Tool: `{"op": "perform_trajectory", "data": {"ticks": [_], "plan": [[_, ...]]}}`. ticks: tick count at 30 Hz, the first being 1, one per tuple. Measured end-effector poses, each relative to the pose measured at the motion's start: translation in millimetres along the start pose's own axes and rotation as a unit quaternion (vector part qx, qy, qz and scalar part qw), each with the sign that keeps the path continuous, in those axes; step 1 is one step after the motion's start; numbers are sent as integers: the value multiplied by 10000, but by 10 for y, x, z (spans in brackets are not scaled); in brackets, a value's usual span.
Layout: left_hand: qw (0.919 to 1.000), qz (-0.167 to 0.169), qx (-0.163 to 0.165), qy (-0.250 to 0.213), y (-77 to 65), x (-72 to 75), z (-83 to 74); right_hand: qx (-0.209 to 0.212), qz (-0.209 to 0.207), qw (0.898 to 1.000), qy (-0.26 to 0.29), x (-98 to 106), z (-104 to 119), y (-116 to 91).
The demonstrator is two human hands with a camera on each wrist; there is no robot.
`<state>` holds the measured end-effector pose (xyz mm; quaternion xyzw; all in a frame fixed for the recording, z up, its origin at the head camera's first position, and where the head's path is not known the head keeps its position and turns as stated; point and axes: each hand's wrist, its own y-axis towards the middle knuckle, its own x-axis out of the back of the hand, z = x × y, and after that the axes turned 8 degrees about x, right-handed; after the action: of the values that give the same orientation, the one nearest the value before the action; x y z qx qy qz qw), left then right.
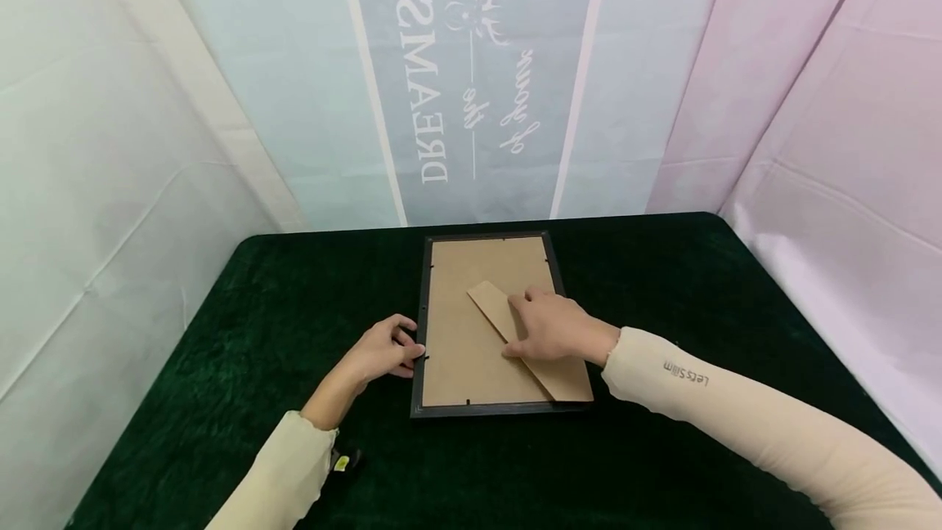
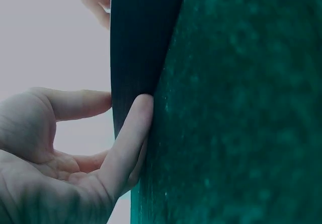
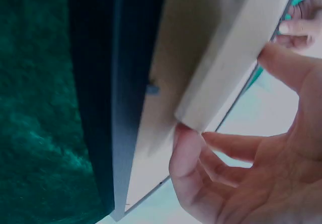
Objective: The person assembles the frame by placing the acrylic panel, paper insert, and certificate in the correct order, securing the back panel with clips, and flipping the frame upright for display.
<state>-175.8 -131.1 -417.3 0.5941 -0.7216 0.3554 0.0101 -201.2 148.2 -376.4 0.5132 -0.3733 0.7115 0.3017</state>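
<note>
A picture frame [image 1: 421, 383] lies face down, its black rim around a brown backing board [image 1: 456, 366]. Small dark tabs stick out along the inner edge of the rim. Slantwise over the board runs a brown stand flap [image 1: 486, 297], its wide end at the near right corner. My right hand [image 1: 552, 325] pinches this flap across its width; in the right wrist view the fingertips [image 3: 186, 143] meet one edge and the thumb the other. At the frame's left side, my left hand [image 1: 383, 350] grips the rim, thumb on top and fingertips [image 2: 143, 105] against the outer side.
Dark green velvety cloth [image 1: 280, 317] covers the table. Behind it hangs a pale blue curtain [image 1: 640, 105] with white lettering, and light cloth walls [image 1: 846, 145] close off both sides. A small black object with a yellow label [image 1: 342, 463] shows by the left sleeve.
</note>
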Motion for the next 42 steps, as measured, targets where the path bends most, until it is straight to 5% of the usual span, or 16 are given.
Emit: {"op": "perform_trajectory", "data": {"ticks": [19,27,35,42], "plan": [[9912,-332,-502,1182,48,-55,-83,235,-324,9989,-225,-29,7,-57],[9847,-868,-595,1390,40,-65,-111,467,-411,9979,-174,14,15,-62],[9831,-1399,-1056,520,-61,20,-292,194,-550,9956,732,90,-40,-106],[9823,-899,-1252,-1064,-264,105,-407,46,-957,9767,1919,125,-151,-182]]}}
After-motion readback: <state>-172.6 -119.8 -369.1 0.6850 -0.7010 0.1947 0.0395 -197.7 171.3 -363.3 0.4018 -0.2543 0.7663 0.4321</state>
